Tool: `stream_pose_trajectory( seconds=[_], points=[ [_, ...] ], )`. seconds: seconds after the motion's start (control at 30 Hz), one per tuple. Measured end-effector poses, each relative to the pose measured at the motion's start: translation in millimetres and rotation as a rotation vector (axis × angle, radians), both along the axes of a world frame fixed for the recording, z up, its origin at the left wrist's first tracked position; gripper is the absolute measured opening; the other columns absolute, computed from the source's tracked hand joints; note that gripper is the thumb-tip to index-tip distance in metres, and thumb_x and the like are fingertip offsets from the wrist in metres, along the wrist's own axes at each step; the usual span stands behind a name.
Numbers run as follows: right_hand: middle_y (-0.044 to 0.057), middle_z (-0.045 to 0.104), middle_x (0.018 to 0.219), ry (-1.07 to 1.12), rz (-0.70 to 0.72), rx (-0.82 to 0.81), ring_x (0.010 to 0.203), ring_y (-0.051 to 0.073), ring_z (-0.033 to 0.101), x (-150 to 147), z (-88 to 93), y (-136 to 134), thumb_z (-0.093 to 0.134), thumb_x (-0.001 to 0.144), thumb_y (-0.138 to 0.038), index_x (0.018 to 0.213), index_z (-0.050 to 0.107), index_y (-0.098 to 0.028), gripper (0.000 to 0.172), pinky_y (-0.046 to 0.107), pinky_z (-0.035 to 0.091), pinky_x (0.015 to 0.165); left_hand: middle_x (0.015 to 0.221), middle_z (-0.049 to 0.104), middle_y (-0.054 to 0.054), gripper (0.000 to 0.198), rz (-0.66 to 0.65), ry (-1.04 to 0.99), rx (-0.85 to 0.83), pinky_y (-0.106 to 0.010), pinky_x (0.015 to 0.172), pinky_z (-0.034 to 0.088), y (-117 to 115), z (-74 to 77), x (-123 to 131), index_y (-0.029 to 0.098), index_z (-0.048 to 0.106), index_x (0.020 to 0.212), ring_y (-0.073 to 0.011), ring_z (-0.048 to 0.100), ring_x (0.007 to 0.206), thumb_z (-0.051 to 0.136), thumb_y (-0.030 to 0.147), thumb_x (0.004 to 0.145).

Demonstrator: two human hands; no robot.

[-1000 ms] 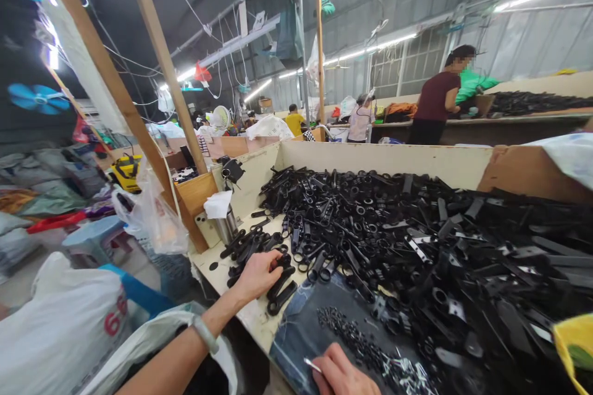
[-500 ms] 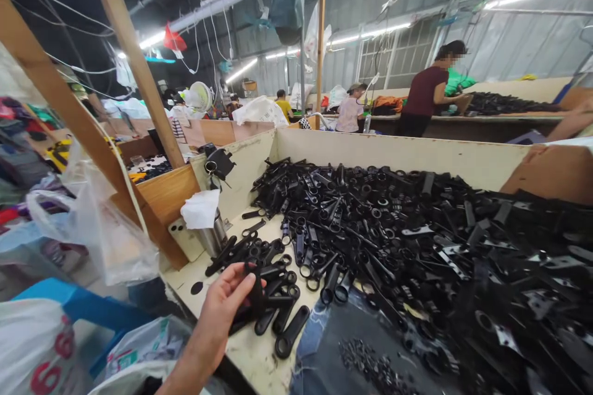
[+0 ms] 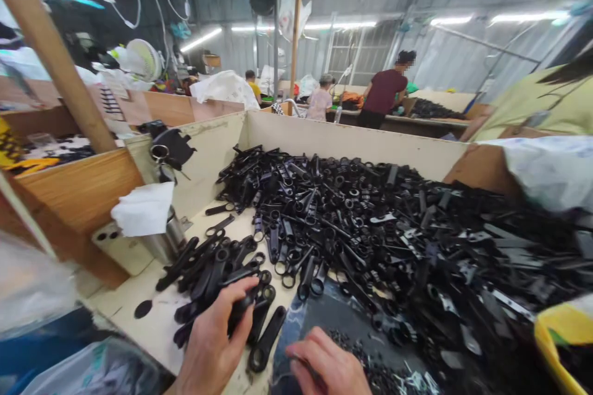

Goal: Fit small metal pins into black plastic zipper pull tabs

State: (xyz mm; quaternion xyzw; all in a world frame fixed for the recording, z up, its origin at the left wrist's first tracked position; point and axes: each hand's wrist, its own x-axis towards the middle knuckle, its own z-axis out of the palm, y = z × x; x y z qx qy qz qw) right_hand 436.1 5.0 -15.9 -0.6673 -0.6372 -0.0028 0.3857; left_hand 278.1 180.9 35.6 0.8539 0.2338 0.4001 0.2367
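Note:
A large heap of black plastic strap parts (image 3: 370, 228) fills a cream walled work tray (image 3: 324, 139). A smaller row of long black loop-ended pieces (image 3: 208, 265) lies at the tray's near left. My left hand (image 3: 215, 339) grips one of those long black pieces (image 3: 241, 307) at the near edge of that row. My right hand (image 3: 331, 364) rests with curled fingers on a dark cloth (image 3: 324, 315), beside a scatter of tiny black parts (image 3: 375, 373). Whether it holds anything is hidden.
A steel cup with a white tissue (image 3: 146, 216) stands at the tray's left wall. A wooden post (image 3: 50, 55) rises at left. A yellow bag (image 3: 563, 333) sits at the right. A person in a yellow top (image 3: 546, 105) is close right; other people work at far benches.
The view has swung right and down. My left hand has closed on a long black piece from the row. My right hand, out of sight half a second ago, is back on the cloth.

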Motion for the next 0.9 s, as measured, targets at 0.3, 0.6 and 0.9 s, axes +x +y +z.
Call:
stream_pose_trajectory(
  seconds=[0.3,0.6,0.9],
  points=[
    [0.0,0.073,0.094,-0.279,-0.072,-0.256,0.06,0.021,0.074,-40.6,10.4,68.4,0.086,0.077,-0.029,0.094,0.068,-0.025,0.025,0.027,0.044,0.043,0.147,0.064,-0.005,0.051,-0.176,0.138,0.408,-0.039,0.125,0.034,3.6,-33.7,-23.3,0.026,0.061,0.136,-0.0219,0.048,0.147,0.044,0.007,0.092],
    [-0.002,0.076,0.101,-0.102,-0.319,-0.297,0.088,0.016,0.076,42.2,72.3,44.4,0.064,0.101,-0.02,0.113,0.071,-0.028,0.015,0.023,0.052,0.074,0.114,0.077,-0.002,0.026,-0.213,0.126,0.454,-0.038,0.122,0.036,18.4,-26.7,-7.4,0.028,0.066,0.111,-0.0208,0.066,0.122,0.061,0.012,0.09],
    [0.002,0.078,0.087,-0.103,-0.445,-0.329,0.08,0.02,0.074,93.6,69.8,71.4,0.071,0.097,-0.015,0.088,0.073,-0.017,0.009,0.029,0.054,0.073,0.122,0.073,-0.001,0.035,-0.219,0.064,0.331,-0.03,0.117,0.041,4.2,-11.5,-2.7,0.029,0.067,0.123,-0.0196,0.06,0.127,0.059,0.013,0.093]
  ],
)
